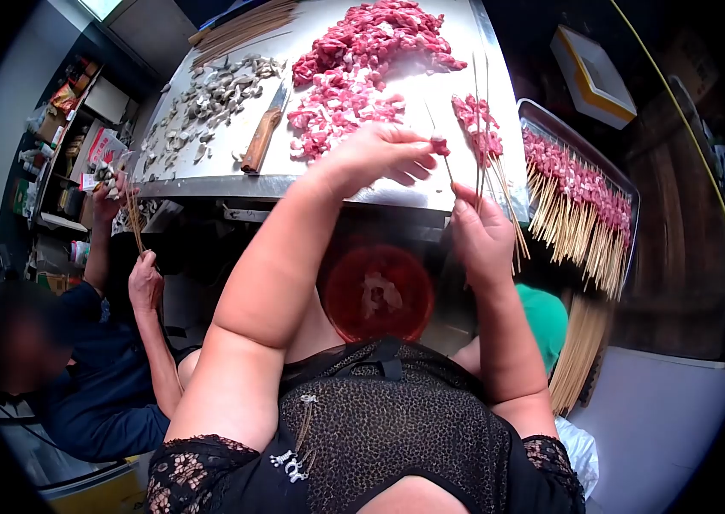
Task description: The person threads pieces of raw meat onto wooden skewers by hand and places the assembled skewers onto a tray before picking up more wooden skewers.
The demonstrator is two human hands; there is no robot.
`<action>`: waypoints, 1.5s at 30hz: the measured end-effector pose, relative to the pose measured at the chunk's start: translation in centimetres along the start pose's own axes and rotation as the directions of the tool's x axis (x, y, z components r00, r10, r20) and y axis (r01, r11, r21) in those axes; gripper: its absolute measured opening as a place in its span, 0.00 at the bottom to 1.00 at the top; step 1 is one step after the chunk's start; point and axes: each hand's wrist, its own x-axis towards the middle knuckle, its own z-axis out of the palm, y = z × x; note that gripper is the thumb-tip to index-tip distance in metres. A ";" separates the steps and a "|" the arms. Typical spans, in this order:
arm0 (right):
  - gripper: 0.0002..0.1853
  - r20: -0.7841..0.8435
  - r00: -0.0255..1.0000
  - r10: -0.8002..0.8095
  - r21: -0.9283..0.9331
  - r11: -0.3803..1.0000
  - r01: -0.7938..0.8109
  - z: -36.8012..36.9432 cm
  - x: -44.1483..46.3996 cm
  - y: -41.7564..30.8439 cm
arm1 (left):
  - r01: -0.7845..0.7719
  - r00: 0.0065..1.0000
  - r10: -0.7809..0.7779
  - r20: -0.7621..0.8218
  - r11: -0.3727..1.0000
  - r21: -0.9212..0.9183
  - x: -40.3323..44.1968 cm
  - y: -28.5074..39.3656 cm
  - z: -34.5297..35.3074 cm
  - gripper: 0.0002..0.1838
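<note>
My left hand pinches a small piece of raw meat between thumb and fingertips, at a thin skewer. Closed around that skewer's lower part is my right hand, with other bare sticks rising from it. Just beyond it, a few loaded meat skewers lie at the table's right edge. A heap of cut raw meat spreads over the white table past my left hand. A wooden-handled knife lies left of the heap.
Greyish pieces and bare sticks lie on the table's left. A metal tray of meat skewers stands right. Below the table edge is a red basin. At left, another person's hands hold skewers.
</note>
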 end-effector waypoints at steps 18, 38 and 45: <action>0.13 0.003 1.000 0.012 0.046 0.999 -0.012 -1.0 -0.6 -0.3 | 0.250 0.868 0.351 -0.352 0.305 0.919 4.9 1.0 -2.0 0.12; 0.11 0.012 0.993 -0.114 -0.361 0.926 0.111 -0.3 -0.8 -0.6 | -0.058 0.987 0.014 -0.161 0.961 -0.271 -0.7 0.4 -4.4 0.28; 0.11 -0.005 0.987 -0.159 -0.367 0.919 0.146 -0.6 -1.0 -0.9 | -0.132 0.988 0.104 -0.116 0.955 -0.267 -1.0 0.4 -3.6 0.29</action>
